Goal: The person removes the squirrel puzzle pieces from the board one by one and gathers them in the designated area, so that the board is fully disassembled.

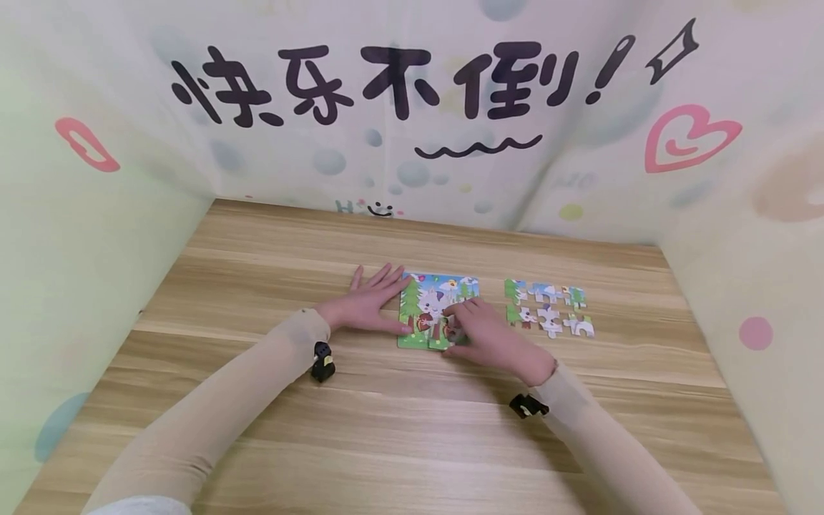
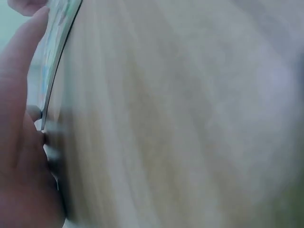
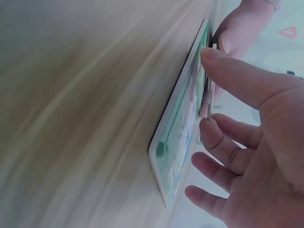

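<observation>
A square puzzle board (image 1: 404, 342) with a cartoon animal and green trees lies on the wooden table. My left hand (image 1: 367, 306) rests at its left side with fingers spread, the fingertips and thumb tip over the edge. Over the lower right part of the board, my right hand (image 1: 486, 336) pinches a thin puzzle piece (image 3: 210, 102) between thumb and forefinger. In the right wrist view that piece shows edge-on, close above the board, while the other fingers are loosely bent. The right hand hides part of the picture in the head view.
To the right of the board lie several loose puzzle pieces (image 1: 549, 320) in two rows. The wooden table (image 1: 386, 429) is bounded by a printed cloth (image 1: 290, 164) at the back and both sides. Each wrist wears a small black device (image 1: 529, 405).
</observation>
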`<move>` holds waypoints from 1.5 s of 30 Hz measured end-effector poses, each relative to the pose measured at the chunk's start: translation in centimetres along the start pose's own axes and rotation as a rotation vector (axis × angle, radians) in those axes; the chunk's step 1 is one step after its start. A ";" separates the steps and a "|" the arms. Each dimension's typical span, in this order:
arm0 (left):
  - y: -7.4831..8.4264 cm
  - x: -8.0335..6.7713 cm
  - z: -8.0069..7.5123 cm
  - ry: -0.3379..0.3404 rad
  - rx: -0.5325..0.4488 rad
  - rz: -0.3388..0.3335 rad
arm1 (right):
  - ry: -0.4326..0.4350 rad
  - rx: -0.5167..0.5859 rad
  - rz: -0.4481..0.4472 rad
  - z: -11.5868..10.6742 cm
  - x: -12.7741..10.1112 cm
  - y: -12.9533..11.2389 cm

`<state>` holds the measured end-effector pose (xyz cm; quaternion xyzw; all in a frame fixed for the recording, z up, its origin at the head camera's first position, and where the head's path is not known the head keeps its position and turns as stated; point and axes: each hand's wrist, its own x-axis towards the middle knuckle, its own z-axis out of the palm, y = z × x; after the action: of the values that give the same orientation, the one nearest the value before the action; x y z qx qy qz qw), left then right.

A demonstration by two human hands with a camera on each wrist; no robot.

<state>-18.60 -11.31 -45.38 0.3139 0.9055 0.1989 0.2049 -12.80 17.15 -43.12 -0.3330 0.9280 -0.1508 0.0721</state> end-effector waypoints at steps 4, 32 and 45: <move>-0.2 0.1 0.3 0.016 0.016 0.002 | 0.010 0.041 0.030 -0.4 -1.3 1.0; 0.1 0.2 0.1 -0.011 0.019 0.001 | 0.094 0.053 0.108 -1.5 -10.2 7.3; -0.5 0.5 0.4 -0.024 0.000 -0.010 | 0.134 0.039 0.075 -1.3 -11.0 8.1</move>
<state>-18.99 -11.22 -46.10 0.3116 0.9046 0.1940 0.2169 -9.50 30.44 -44.20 -0.2856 0.9394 -0.1882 0.0221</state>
